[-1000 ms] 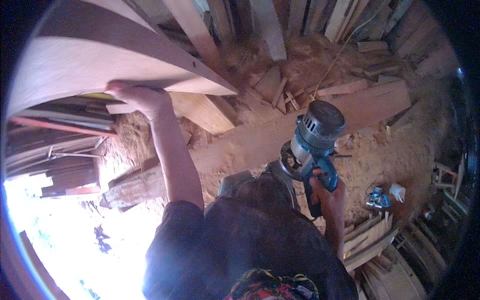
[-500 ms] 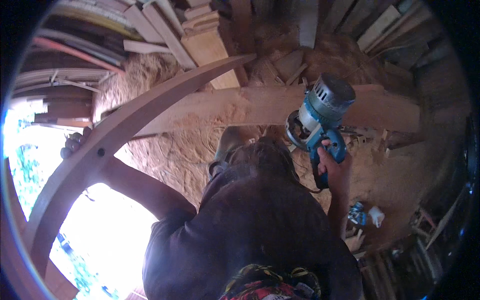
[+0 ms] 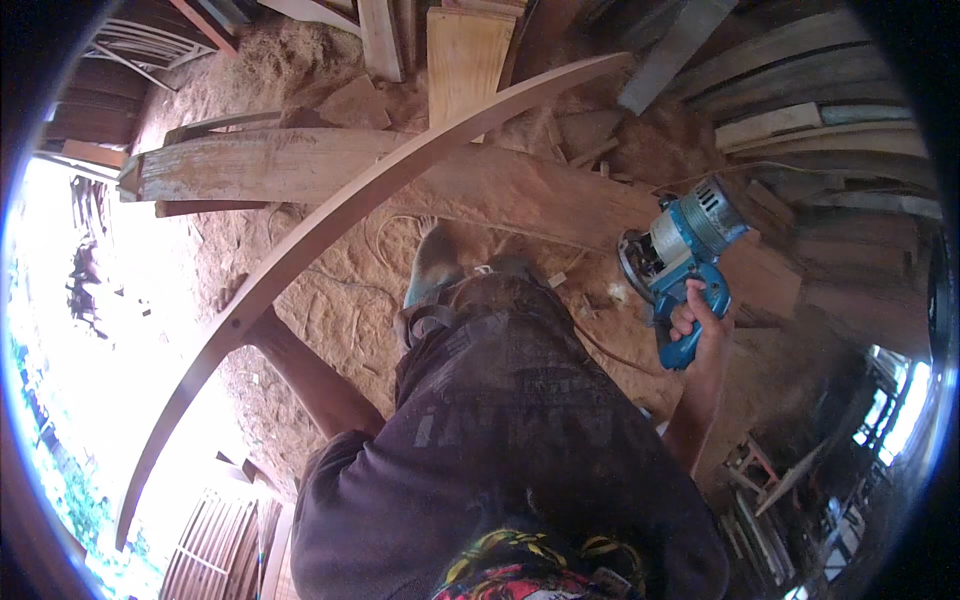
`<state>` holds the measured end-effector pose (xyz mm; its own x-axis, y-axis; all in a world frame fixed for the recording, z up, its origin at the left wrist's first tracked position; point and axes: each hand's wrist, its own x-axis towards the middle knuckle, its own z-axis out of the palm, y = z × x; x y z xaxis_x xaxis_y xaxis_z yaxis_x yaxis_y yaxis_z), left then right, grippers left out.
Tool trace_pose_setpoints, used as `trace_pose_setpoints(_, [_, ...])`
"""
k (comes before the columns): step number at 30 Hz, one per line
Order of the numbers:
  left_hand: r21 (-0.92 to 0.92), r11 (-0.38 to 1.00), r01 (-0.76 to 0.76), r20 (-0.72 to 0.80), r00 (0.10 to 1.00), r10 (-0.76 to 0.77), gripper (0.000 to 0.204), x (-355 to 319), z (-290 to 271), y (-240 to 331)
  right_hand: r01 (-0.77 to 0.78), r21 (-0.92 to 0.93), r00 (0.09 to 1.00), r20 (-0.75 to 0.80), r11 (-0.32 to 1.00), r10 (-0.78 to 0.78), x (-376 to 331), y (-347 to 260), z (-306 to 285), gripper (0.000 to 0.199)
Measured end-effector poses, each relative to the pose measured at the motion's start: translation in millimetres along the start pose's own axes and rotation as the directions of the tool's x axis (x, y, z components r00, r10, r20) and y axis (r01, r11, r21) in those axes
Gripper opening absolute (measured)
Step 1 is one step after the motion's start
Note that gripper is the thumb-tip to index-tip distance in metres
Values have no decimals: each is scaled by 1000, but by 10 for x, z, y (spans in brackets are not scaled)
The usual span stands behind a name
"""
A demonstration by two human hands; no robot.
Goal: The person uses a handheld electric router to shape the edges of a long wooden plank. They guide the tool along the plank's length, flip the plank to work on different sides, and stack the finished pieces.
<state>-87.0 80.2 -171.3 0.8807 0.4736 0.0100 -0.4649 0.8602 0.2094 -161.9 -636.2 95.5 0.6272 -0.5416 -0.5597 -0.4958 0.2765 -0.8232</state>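
Note:
My left hand point(image 3: 262, 322) grips the underside of a long curved wooden plank point(image 3: 370, 185); the plank sweeps from the lower left up to the top right, and most of the hand is hidden behind it. My right hand point(image 3: 700, 325) is closed round the handle of a blue and silver electric router point(image 3: 680, 255), held out to my right at hip height. My dark shirt and shorts fill the lower middle, and one foot point(image 3: 432, 265) stands on the sawdust.
A wide, long board point(image 3: 420, 175) lies across the sawdust-covered floor point(image 3: 330, 300). Planks and offcuts are stacked at the top point(image 3: 465, 50) and along the right point(image 3: 800, 120). A thin cable point(image 3: 385, 235) runs over the sawdust. Bright daylight fills the left.
I have turned, and the curved plank has swung from overhead at the left to a diagonal across my front. The router has stayed in my right hand, now lower and farther right.

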Motion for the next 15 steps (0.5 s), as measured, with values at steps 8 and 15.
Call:
trace_pose_setpoints(8, [-149,987,67,-399,909,-122,36,-361,-1356,-366,-49,183,992,-105,982,69,-89,168,411,20])
trace_pose_setpoints(15, [-621,744,247,-228,851,-473,26,-180,-1225,-1117,40,219,968,-252,975,17,-132,262,603,30])
